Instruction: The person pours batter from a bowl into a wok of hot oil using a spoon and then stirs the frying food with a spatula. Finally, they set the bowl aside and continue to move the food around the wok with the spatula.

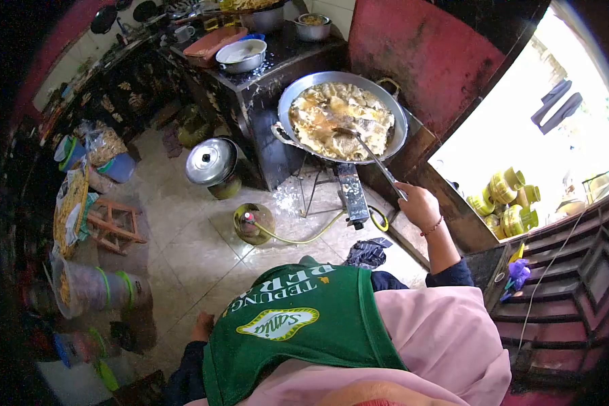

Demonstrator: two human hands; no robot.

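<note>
My right hand (419,207) is closed round the handle of a long metal spatula (380,164). The spatula's head dips among pale, yellowish pieces frying in bubbling oil (342,122) inside a wide metal wok (402,125). Beneath the wok stands a burner stand (351,193) with a hose running to a green gas cylinder (255,224). Low beside the green apron (304,298), my left hand (204,326) hangs down near my body, away from the wok. Its fingers are too small and dark to make out.
A counter (250,80) left of the wok bears a metal pot (241,56) and an orange tray (214,44). A lidded pot (212,162), a wooden stool (115,224) and plastic bags stand at left. Gas cylinders (507,196) show through the doorway. A dark cloth (368,253) lies on the floor.
</note>
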